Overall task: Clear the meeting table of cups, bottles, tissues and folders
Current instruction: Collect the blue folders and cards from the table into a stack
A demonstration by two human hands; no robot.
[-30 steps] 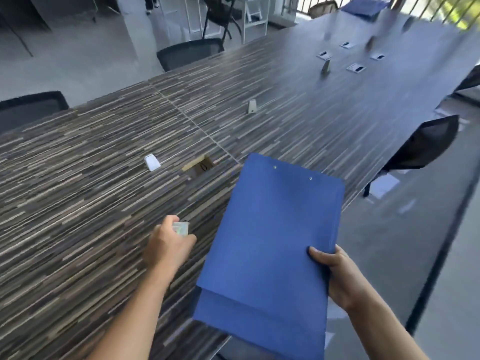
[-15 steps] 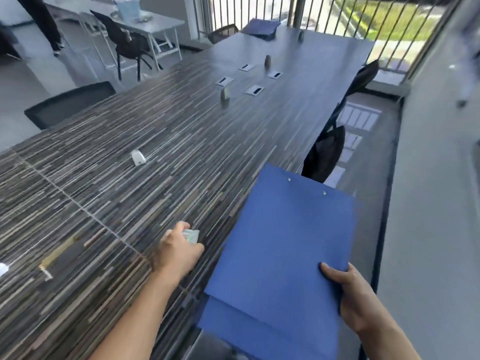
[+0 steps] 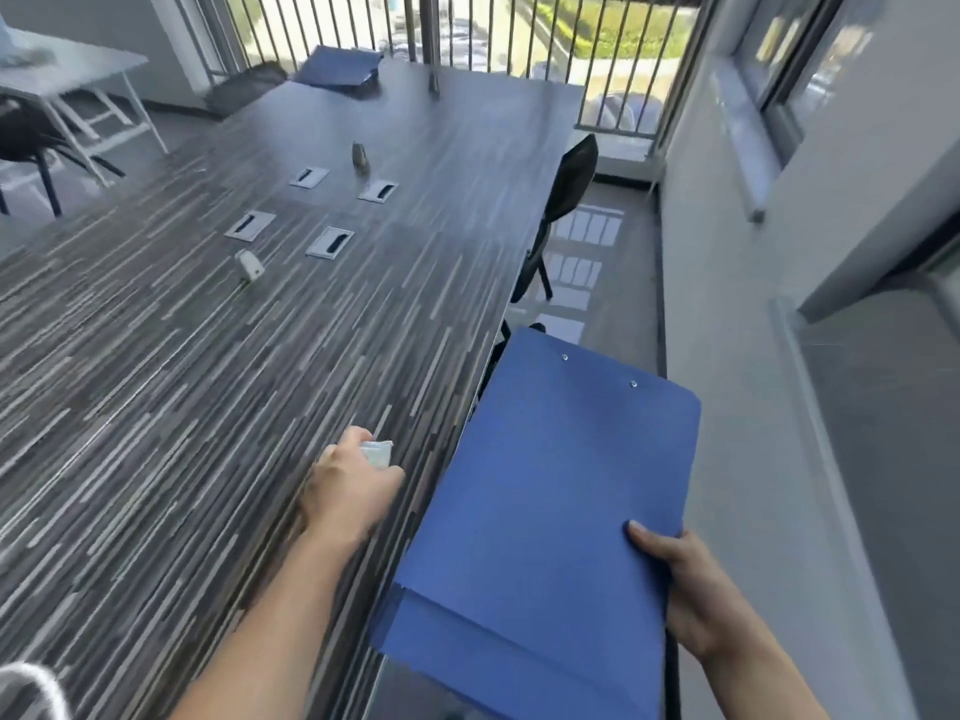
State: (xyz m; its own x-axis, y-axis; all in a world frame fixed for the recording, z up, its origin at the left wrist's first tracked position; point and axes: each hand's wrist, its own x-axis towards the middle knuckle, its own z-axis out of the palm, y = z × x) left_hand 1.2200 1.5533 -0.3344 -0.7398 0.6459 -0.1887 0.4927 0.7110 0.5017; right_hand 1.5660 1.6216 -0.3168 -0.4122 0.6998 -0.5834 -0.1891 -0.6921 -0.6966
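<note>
Two blue folders are in view. The held folder (image 3: 561,485) is carried nearly flat, just off the right edge of the tabletop (image 3: 156,407) and above the floor. Two metal rivets (image 3: 565,357) sit near its far end. At its near edge a second blue layer shows beneath the upper one; whether that is a separate folder cannot be told. The right grip (image 3: 691,600) clasps this folder at its near right corner, with the thumb on top and the fingers hidden underneath. The far folder (image 3: 337,67) lies on the far left corner of the tabletop, well apart from both grips.

The left grip (image 3: 353,491) is above the tabletop near its right edge. It is clenched round one small pale item (image 3: 376,453), which is too blurred to name.

The tabletop, dark with pale streaks, carries four flush rectangular cable plates (image 3: 330,242) set two by two. It also carries three small upright objects: one whitish (image 3: 249,265) just beside the nearest plates, one grey (image 3: 360,155) beyond the plates, and one (image 3: 432,85) near the far end.

One black chair (image 3: 571,184) stands against the right edge. A barred railing (image 3: 467,23) closes the far side.
</note>
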